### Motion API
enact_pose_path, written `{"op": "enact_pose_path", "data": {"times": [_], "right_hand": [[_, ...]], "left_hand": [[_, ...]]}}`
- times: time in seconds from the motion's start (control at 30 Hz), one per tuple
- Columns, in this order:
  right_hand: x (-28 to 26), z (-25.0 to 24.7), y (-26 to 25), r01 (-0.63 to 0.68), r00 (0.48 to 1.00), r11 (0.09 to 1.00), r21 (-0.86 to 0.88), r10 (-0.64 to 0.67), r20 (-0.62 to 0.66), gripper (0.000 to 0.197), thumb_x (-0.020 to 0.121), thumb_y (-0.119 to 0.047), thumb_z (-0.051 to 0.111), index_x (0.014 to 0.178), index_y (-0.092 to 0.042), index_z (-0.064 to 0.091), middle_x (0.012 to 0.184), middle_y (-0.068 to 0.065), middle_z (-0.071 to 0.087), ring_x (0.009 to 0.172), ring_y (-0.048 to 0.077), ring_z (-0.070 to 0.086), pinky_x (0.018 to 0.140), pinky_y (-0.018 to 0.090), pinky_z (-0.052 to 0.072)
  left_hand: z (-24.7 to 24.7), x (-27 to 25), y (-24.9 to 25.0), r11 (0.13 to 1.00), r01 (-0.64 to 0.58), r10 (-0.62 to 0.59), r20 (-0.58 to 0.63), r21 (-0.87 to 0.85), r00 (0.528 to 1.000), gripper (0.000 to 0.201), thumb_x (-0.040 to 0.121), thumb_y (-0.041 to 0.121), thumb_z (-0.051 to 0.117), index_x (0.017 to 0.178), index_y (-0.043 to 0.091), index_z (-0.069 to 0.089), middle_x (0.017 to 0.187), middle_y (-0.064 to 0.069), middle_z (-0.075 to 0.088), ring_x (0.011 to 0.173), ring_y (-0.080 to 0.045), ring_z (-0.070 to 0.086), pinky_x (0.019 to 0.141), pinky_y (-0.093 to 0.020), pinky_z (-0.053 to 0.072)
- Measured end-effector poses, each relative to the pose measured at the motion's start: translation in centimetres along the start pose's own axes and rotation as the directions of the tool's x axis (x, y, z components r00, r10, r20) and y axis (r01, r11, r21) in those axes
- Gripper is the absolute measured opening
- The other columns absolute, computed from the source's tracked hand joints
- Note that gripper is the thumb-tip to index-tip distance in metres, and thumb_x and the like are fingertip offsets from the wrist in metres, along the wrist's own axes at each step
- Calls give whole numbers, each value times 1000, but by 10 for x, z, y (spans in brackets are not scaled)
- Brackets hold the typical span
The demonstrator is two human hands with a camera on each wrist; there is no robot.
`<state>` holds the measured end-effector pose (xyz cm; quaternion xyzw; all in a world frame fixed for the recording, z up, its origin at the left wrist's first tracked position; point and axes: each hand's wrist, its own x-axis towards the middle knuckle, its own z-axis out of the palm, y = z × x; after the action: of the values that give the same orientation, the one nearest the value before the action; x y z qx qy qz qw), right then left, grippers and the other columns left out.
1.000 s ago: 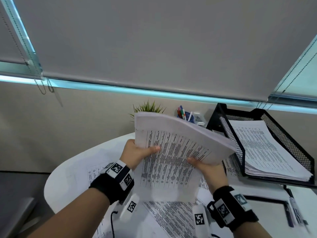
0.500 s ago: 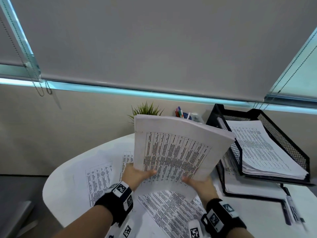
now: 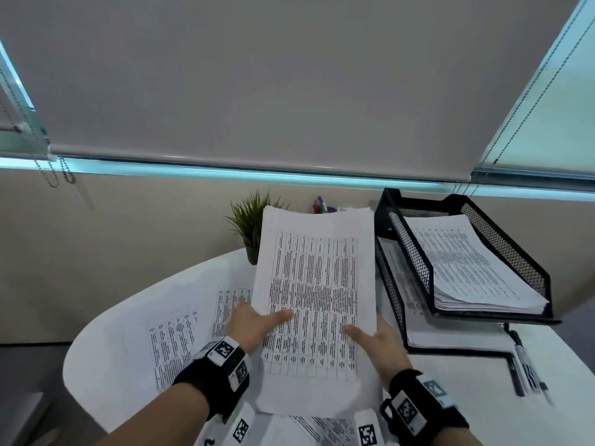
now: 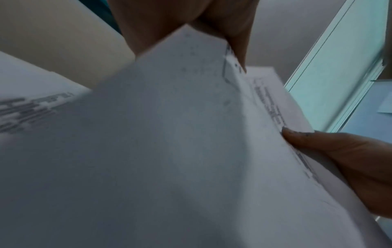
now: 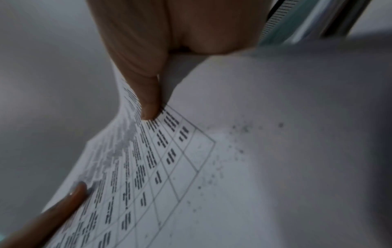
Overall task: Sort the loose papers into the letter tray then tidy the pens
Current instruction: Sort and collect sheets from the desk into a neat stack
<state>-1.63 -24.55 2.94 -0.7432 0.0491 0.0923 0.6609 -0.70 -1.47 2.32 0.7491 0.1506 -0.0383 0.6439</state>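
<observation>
I hold a thick stack of printed papers [image 3: 314, 297] over the white table [image 3: 109, 355], its long side pointing away from me. My left hand [image 3: 257, 320] grips its left edge, thumb on the top sheet. My right hand [image 3: 376, 341] grips the right edge the same way. The left wrist view shows the stack's underside [image 4: 169, 134]; the right wrist view shows its printed grid [image 5: 165, 167]. The black mesh letter tray [image 3: 512, 249] stands just right of the stack, with a pile of papers [image 3: 467, 268] in its top tier. Pens [image 3: 524, 365] lie on the table in front of the tray.
Loose printed sheets [image 3: 174, 342] lie on the table left of and under the held stack. A small potted plant [image 3: 249, 223] and a holder with coloured pens [image 3: 322, 206] stand at the back, partly hidden by the stack. The wall is close behind.
Both hands have lowered the stack toward the table and turned it from leaning right to pointing straight away from me. Both hands keep their grip.
</observation>
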Motion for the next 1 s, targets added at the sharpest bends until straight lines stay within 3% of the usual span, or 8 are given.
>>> {"op": "enact_pose_path", "data": {"times": [0.2,0.37,0.5,0.6,0.7,0.8,0.93,1.0], "right_hand": [[-11,-22,19,-43,997,999,0,43,-68,34,91,-7,58,118,-27,50,112,-10,62,104,10,57,93,28,38],[-3,-54,38,-134,984,991,15,135,-115,33,92,-1,54,123,-13,57,118,1,64,110,19,58,95,30,40],[0,-84,55,-229,962,969,95,240,-133,30,89,3,55,116,-8,62,112,8,69,108,28,62,101,43,42],[4,-113,57,-263,950,951,162,284,-128,27,89,3,55,111,-10,62,111,9,69,105,28,62,91,40,46],[8,-144,55,-260,947,947,188,288,-142,29,90,1,56,117,-7,59,108,9,68,102,27,62,88,38,45],[15,-174,56,-281,931,937,207,318,-177,28,89,-3,59,116,-9,58,108,7,66,106,28,58,97,41,39],[24,-211,59,-297,919,931,212,339,-200,65,78,-19,73,137,-12,44,140,7,49,129,30,43,110,51,28],[25,-222,53,-282,925,934,218,326,-197,73,81,-17,71,144,-13,34,147,5,41,135,28,36,112,48,24]], "left_hand": [[24,-4,-5,996,53,-58,80,66,995,18,79,27,73,79,11,65,72,-1,65,63,-14,59,58,-21,43],[54,-3,5,994,51,-66,148,101,987,39,85,27,66,118,9,59,108,-6,66,99,-23,60,87,-29,47],[76,-3,6,977,19,-65,211,213,975,32,89,34,59,113,13,58,110,-4,63,109,-23,58,87,-24,38],[96,-9,5,980,27,-76,242,198,967,46,90,31,58,129,9,51,127,-3,58,114,-19,54,92,-24,37],[120,-19,9,990,72,-105,300,120,948,44,89,20,60,130,10,48,126,-2,58,107,-16,55,91,-25,40],[141,-29,13,985,166,-167,425,38,890,44,84,7,64,125,15,49,116,-1,63,101,-18,60,91,-35,48],[158,-43,9,909,417,-303,673,-9,675,42,87,-3,57,120,22,49,107,-14,67,91,-36,61,55,-33,54],[170,-46,4,900,435,-325,673,5,665,47,89,-6,50,128,20,44,102,-13,71,82,-35,67,50,-29,55]]}}
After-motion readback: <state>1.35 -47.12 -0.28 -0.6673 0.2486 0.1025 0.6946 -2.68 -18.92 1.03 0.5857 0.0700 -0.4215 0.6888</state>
